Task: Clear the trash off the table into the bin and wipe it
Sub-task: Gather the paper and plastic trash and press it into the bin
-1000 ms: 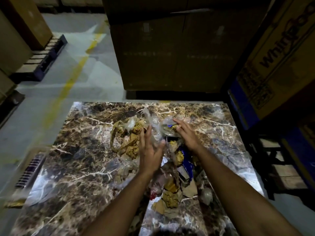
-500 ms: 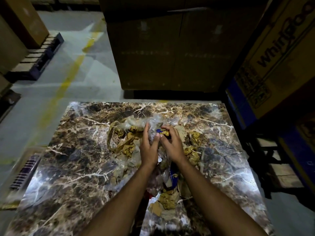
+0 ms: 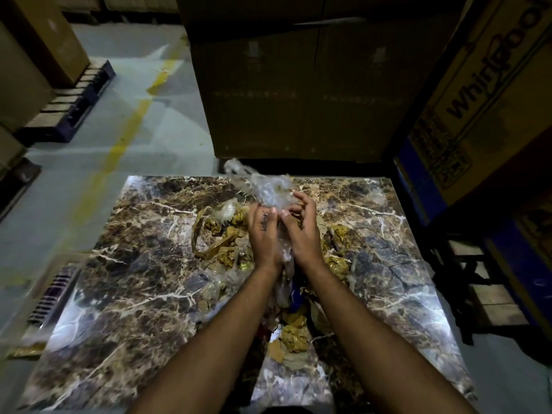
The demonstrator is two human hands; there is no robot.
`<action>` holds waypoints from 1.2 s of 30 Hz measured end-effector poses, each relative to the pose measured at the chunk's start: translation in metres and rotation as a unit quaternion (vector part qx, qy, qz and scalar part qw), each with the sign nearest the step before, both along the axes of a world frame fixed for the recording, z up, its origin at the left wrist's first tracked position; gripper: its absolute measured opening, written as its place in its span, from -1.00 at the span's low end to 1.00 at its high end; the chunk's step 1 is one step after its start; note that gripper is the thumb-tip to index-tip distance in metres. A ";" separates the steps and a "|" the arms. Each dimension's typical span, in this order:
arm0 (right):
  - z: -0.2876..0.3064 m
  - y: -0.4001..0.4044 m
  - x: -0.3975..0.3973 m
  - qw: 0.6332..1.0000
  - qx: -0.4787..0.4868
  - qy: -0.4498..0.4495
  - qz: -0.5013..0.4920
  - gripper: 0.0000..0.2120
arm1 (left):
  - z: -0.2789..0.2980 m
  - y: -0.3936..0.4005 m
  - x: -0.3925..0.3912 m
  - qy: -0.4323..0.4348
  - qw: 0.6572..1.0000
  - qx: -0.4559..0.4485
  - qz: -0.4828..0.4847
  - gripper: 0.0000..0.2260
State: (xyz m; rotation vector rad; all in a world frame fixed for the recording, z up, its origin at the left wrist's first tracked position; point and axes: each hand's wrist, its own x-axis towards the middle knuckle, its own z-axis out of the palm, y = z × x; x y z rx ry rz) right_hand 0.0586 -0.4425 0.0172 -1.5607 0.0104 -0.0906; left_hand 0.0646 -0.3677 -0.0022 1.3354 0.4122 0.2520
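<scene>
A brown marble table (image 3: 143,294) carries a heap of trash down its middle: crumpled brown paper (image 3: 222,237), more paper wads (image 3: 294,336) nearer me, a blue scrap (image 3: 295,295) and clear plastic film. My left hand (image 3: 264,234) and my right hand (image 3: 301,231) are side by side above the heap, both closed on a bunch of clear plastic wrap (image 3: 268,189) lifted off the table. A tail of the film hangs down between my wrists.
A transparent bin (image 3: 50,300) stands on the floor at the table's left edge. Large cardboard boxes (image 3: 298,85) rise behind the table and a printed carton (image 3: 484,94) at the right. Pallets (image 3: 71,106) sit far left. A stool (image 3: 478,282) stands right.
My hands came together from apart, gathered the clear plastic and raised the bunch toward the table's far edge.
</scene>
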 end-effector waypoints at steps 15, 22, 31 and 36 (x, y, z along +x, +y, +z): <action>0.001 0.015 -0.018 0.996 0.016 0.055 -0.066 -0.88 | 0.014 0.001 -0.021 -0.014 0.998 -0.057 0.005 -0.65; 0.008 0.011 -0.022 0.995 0.069 0.011 -0.075 -0.48 | 0.019 0.002 -0.021 -0.012 0.998 -0.054 0.009 -0.95; 0.008 0.011 -0.020 0.998 0.042 0.004 -0.043 -0.63 | 0.028 0.005 -0.022 -0.068 0.995 -0.065 -0.015 -0.82; 0.019 0.014 -0.014 0.994 0.082 0.036 -0.066 -0.74 | 0.034 0.003 -0.022 -0.028 0.987 -0.158 -0.021 -0.68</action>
